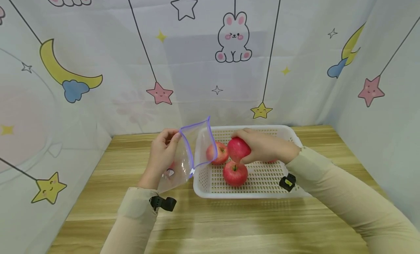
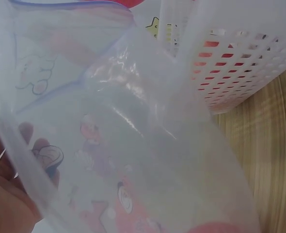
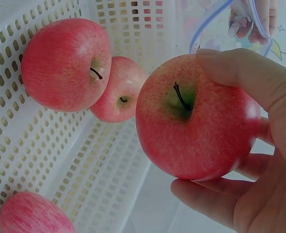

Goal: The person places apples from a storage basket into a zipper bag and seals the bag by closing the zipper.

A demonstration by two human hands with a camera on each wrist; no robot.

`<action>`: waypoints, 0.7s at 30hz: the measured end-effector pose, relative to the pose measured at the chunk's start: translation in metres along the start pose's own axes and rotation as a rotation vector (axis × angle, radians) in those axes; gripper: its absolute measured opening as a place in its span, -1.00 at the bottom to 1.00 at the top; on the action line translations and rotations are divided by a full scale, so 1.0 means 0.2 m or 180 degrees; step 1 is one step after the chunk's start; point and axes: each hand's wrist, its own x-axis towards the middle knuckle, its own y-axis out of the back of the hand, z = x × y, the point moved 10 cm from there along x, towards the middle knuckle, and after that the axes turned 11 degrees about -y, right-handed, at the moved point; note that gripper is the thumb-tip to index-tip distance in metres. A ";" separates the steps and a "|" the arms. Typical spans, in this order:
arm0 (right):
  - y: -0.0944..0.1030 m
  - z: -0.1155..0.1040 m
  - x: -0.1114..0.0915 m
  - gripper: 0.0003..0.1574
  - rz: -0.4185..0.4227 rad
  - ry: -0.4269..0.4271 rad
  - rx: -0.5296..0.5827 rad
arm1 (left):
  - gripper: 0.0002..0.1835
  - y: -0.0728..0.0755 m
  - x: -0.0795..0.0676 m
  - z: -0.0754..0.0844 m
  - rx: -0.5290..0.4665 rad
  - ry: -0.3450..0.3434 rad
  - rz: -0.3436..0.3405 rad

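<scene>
A clear zip bag (image 1: 178, 170) with a purple-edged mouth hangs from my left hand (image 1: 164, 152), which pinches its rim between thumb and fingers. The bag's mouth gapes toward the basket, and its printed side shows in the left wrist view. Over the white basket (image 1: 203, 194) my right hand (image 1: 262, 144) grips a red apple (image 3: 191, 121), thumb on top and fingers curled beneath. Below it in the basket sit a red apple (image 1: 235, 174) and a paler apple (image 1: 219, 153), partly behind the bag's mouth. Another apple (image 3: 34, 213) lies mostly hidden under my right arm.
The perforated basket stands on a wood-grain table (image 1: 213, 225). A white printed curtain (image 1: 203, 71) closes off the back and sides. Each wrist wears a small black camera, and the basket's near wall stands just right of the bag.
</scene>
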 end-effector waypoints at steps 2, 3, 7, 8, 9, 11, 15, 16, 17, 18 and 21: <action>0.00 -0.01 0.00 -0.11 0.0027 0.0019 -0.0004 | -0.74 0.00 0.00 0.00 -0.0017 0.0018 0.0021; 0.00 -0.01 0.00 -0.11 0.0041 0.0027 0.0001 | -0.74 0.00 0.00 0.00 -0.0023 0.0025 0.0026; 0.01 -0.02 0.01 -0.11 0.0075 0.0045 0.0000 | -0.74 -0.01 0.01 -0.01 -0.0056 0.0053 0.0075; 0.01 -0.03 0.01 -0.11 0.0080 0.0045 -0.0001 | -0.74 -0.01 0.01 -0.01 -0.0066 0.0058 0.0085; 0.01 -0.03 0.02 -0.11 0.0086 0.0055 0.0004 | -0.74 -0.01 0.01 -0.02 -0.0082 0.0069 0.0098; 0.01 -0.04 0.02 -0.12 0.0097 0.0061 0.0007 | -0.74 -0.02 0.02 -0.02 -0.0117 0.0084 0.0114; 0.01 -0.06 0.02 -0.15 0.0154 0.0136 0.0020 | -0.74 -0.03 0.02 -0.01 -0.0162 0.0104 0.0094; 0.02 -0.06 0.02 -0.15 0.0170 0.0142 0.0023 | -0.74 -0.03 0.02 -0.01 -0.0171 0.0124 0.0089; 0.02 -0.07 0.03 -0.15 0.0187 0.0151 0.0027 | -0.74 -0.03 0.02 -0.02 -0.0171 0.0137 0.0091; 0.02 -0.07 0.03 -0.16 0.0199 0.0155 0.0028 | -0.74 -0.03 0.03 -0.02 -0.0168 0.0149 0.0090; 0.02 -0.08 0.04 -0.15 0.0216 0.0146 0.0045 | -0.74 -0.03 0.03 -0.03 -0.0166 0.0182 0.0088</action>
